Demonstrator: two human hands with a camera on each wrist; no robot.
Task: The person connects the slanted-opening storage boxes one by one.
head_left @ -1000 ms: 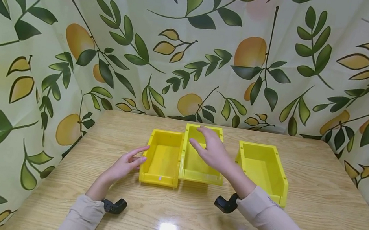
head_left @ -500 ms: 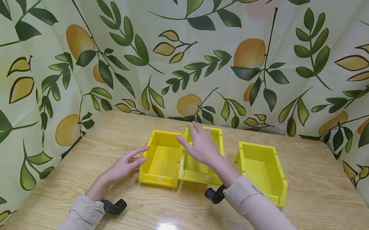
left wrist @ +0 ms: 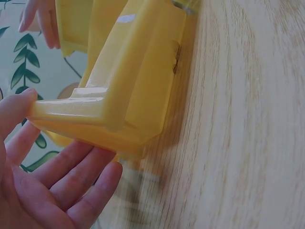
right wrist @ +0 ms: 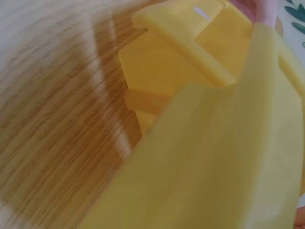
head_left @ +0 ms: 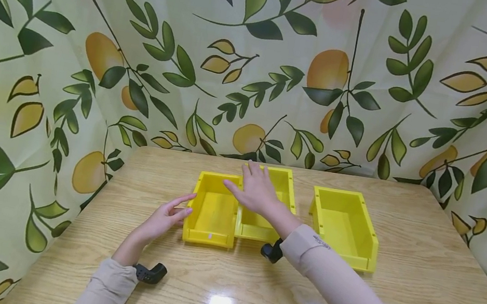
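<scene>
Three yellow open-front bins stand on the table. My left hand (head_left: 162,221) is at the outer side of the left bin (head_left: 215,216). The left wrist view shows the thumb at that bin's upper edge and the fingers (left wrist: 78,174) lying along its outside. With fingers spread, my right hand (head_left: 256,191) is over the middle bin (head_left: 255,231), its thumb reaching over the left bin. Part of the middle bin is hidden under the right hand and wrist. The right wrist view is mostly filled by a close yellow bin wall (right wrist: 205,157); fingertips are barely visible there.
The third bin (head_left: 340,229) stands apart on the right, a gap from the middle one. A wood-grain table (head_left: 185,290) carries everything. Behind it hangs a leaf-and-fruit patterned cloth (head_left: 232,103). Each wrist wears a black camera mount (head_left: 151,273).
My right hand has moved left across the middle bin, its thumb now over the left bin. The left hand and the bins have stayed in place.
</scene>
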